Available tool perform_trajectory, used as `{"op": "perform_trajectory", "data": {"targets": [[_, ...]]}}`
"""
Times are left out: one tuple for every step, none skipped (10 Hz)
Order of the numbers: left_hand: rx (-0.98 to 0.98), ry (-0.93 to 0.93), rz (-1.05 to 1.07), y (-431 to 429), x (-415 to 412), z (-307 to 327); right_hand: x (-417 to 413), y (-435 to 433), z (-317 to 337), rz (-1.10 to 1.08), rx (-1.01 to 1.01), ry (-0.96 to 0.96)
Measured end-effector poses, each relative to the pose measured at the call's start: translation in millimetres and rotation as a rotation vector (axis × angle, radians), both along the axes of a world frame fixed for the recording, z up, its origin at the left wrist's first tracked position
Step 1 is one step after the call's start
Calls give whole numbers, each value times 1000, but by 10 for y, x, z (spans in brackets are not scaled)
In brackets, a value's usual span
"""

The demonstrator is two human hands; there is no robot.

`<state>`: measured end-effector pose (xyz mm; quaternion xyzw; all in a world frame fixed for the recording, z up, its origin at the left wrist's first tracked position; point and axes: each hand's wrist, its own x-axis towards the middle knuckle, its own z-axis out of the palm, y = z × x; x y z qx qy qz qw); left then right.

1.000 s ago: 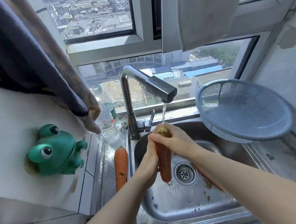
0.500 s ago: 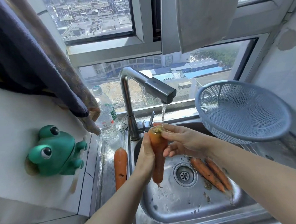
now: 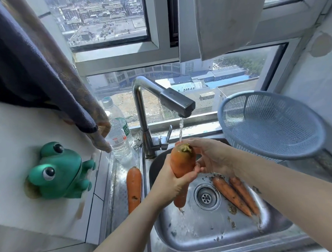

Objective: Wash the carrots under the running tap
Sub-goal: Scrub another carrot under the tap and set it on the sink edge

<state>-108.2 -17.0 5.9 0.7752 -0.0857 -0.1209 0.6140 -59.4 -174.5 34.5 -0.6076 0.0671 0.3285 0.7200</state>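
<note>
The left grip (image 3: 171, 184) covers the middle of the carrot (image 3: 182, 161). A hanging cloth (image 3: 72, 95) hides part of the front bottle (image 3: 119, 144); its label is too small to read. The near rim of the sink (image 3: 203, 246) is cut off.

The sink (image 3: 203, 235) is in the lower middle of the frame, with the tap (image 3: 142, 115) behind it. One carrot (image 3: 182, 163) is up over the sink, under the tap. Two carrots (image 3: 232, 196) lie in the sink, right of the drain (image 3: 207, 197). Another carrot (image 3: 133, 185) lies on the desk (image 3: 118, 206), just left of the sink, with bottles (image 3: 120, 140) behind it. A frog toy (image 3: 59, 171) is at the far left and a basket (image 3: 270, 126) at the right.
</note>
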Motion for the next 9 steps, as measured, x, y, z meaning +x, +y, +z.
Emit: {"op": "perform_trajectory", "data": {"targets": [[96,-64,11,0,6,-72,43,-66,31,21,-41,53],[108,-46,16,-12,-7,-66,52,-99,119,92,-73,21],[116,-38,53,-37,-25,-93,59,-75,229,204,-226,-92],[117,-40,107,-44,-47,-133,33,-24,274,303,-404,-248],[95,-44,143,-26,-51,-153,-41,-7,280,270,-363,-329],[125,-29,156,-17,-68,-129,-99,-19,334,316,-337,-399],[142,-44,183,-14,-96,-149,-136,8,352,377,-402,-437],[188,-97,210,-40,-124,-177,-189,128,306,324,-507,-506],[221,-141,271,-56,-129,-217,-253,249,272,191,-660,-567]]}}
